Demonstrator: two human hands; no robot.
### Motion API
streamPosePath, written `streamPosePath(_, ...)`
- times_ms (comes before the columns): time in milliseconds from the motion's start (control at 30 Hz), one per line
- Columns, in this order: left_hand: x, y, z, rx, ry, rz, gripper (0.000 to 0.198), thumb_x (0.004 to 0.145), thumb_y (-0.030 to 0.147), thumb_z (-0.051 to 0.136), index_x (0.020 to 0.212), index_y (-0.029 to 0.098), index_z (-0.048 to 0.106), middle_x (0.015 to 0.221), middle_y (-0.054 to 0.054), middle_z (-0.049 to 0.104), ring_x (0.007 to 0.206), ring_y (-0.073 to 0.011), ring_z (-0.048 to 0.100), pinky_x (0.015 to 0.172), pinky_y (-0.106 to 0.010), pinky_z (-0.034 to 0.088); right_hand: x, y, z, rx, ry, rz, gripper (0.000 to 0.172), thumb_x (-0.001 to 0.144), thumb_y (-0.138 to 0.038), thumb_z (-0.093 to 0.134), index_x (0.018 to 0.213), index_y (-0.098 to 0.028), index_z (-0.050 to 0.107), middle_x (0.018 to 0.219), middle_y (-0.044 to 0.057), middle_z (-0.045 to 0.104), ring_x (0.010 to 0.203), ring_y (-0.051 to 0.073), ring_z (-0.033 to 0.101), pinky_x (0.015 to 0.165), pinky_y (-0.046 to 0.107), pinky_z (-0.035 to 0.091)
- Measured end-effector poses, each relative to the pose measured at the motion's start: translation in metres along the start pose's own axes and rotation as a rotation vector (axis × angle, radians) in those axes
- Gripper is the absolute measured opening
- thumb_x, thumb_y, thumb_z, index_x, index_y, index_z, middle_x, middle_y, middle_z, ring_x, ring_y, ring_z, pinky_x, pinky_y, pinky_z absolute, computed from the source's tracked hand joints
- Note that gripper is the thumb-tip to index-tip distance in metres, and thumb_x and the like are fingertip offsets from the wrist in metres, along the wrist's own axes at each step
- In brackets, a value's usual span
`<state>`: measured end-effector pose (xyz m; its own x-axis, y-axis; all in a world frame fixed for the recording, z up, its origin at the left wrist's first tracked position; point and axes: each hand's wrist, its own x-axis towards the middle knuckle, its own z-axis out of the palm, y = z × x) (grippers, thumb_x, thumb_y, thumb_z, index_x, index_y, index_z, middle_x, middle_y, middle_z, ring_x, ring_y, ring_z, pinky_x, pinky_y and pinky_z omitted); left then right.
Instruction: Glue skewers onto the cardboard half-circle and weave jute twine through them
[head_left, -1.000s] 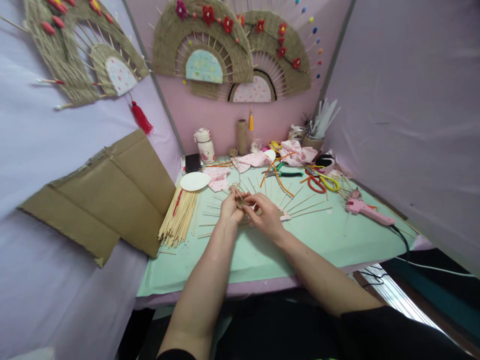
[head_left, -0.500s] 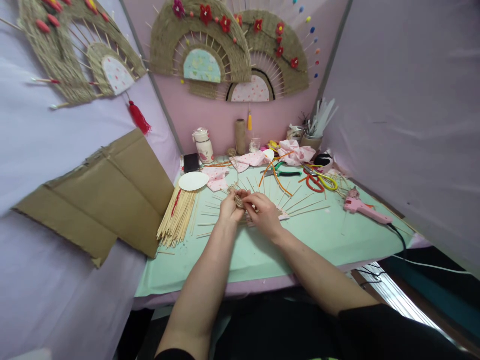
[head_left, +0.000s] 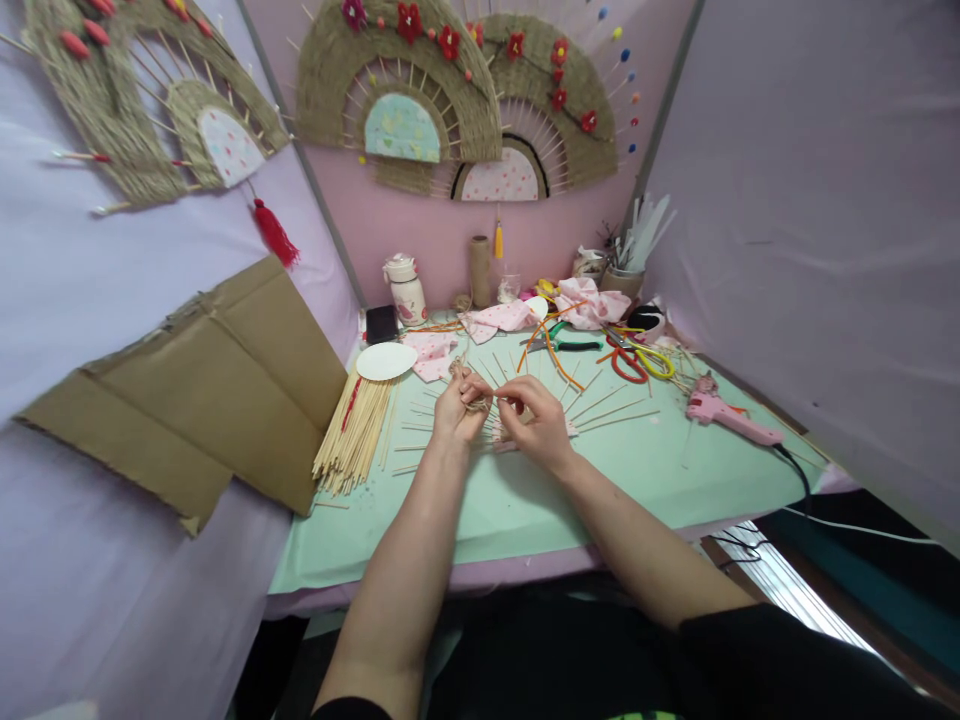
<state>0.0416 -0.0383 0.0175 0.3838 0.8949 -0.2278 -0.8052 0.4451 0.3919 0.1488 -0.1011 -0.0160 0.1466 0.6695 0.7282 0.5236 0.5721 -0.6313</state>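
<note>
My left hand (head_left: 460, 408) is closed around a small bundle of brown twine (head_left: 475, 402), with loops poking out above the fingers. My right hand (head_left: 537, 420) pinches close to the left fingertips, apparently on a strand of the same twine, though the strand itself is too thin to make out clearly. Beneath both hands lies a fan frame of thin sticks (head_left: 611, 412), spread out like rays on the green tablecloth. Its pink-patterned centre (head_left: 510, 440) is partly hidden by my right hand.
Bamboo sticks (head_left: 352, 435) lie in a pile at left under a white oval disc (head_left: 386, 362), beside cardboard (head_left: 187, 400). Green-handled pliers (head_left: 574, 346), red-handled scissors (head_left: 628, 366) and a corded pink glue gun (head_left: 731, 417) lie to the right. A bottle (head_left: 406, 290) stands behind.
My right hand has shifted slightly right, away from the left palm, and its pinch has moved to the left fingertips. The left hand keeps the twine and has moved slightly left.
</note>
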Motion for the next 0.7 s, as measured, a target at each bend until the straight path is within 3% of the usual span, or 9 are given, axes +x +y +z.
streamPosePath(133, -0.001, -0.002, 0.002, 0.026, -0.033, 0.019, 0.034, 0.099, 0.022, 0.037, 0.065, 0.016, 0.043, 0.053, 0.007, 0.022, 0.038, -0.0028, 0.022, 0.048, -0.008, 0.039, -0.002, -0.001, 0.002, 0.011, -0.047, -0.004, 0.012, 0.086, -0.023, 0.053, 0.091, -0.022, 0.065, 0.089, 0.006, 0.061, 0.077, 0.016, 0.056, 0.065, 0.031, 0.047)
streamPosePath(267, -0.001, -0.004, 0.001, 0.049, -0.105, 0.024, 0.036, 0.100, 0.025, 0.032, 0.067, 0.015, 0.042, 0.052, 0.008, 0.023, 0.038, -0.0023, 0.022, 0.045, -0.007, 0.034, -0.003, -0.001, 0.002, 0.037, 0.021, 0.016, 0.011, 0.086, -0.022, 0.054, 0.087, -0.021, 0.064, 0.084, 0.004, 0.059, 0.073, 0.015, 0.054, 0.063, 0.029, 0.045)
streamPosePath(433, -0.004, -0.006, -0.002, 0.267, -0.197, -0.096, 0.030, 0.095, 0.030, 0.049, 0.069, 0.015, 0.042, 0.054, 0.008, 0.028, 0.038, -0.0011, 0.023, 0.036, -0.008, 0.022, 0.010, 0.011, -0.001, 0.082, 0.088, 0.210, 0.013, 0.085, -0.022, 0.051, 0.091, -0.020, 0.063, 0.089, 0.005, 0.059, 0.082, 0.016, 0.057, 0.068, 0.029, 0.047)
streamPosePath(567, -0.006, -0.007, -0.004, 0.420, -0.259, -0.178, 0.032, 0.088, 0.034, 0.060, 0.070, 0.015, 0.043, 0.053, 0.009, 0.028, 0.037, -0.0006, 0.022, 0.034, -0.008, 0.020, 0.038, 0.029, -0.008, 0.095, -0.074, 0.191, 0.028, 0.084, -0.018, 0.050, 0.109, -0.021, 0.063, 0.104, 0.007, 0.058, 0.088, 0.016, 0.057, 0.078, 0.032, 0.048)
streamPosePath(700, -0.008, -0.005, -0.003, 0.501, -0.285, -0.192, 0.033, 0.087, 0.036, 0.062, 0.070, 0.015, 0.043, 0.052, 0.009, 0.030, 0.036, -0.0001, 0.022, 0.034, -0.008, 0.019, 0.062, 0.043, -0.014, 0.075, -0.290, 0.098, 0.017, 0.079, -0.017, 0.057, 0.090, -0.021, 0.070, 0.104, 0.007, 0.059, 0.096, 0.017, 0.057, 0.079, 0.031, 0.047)
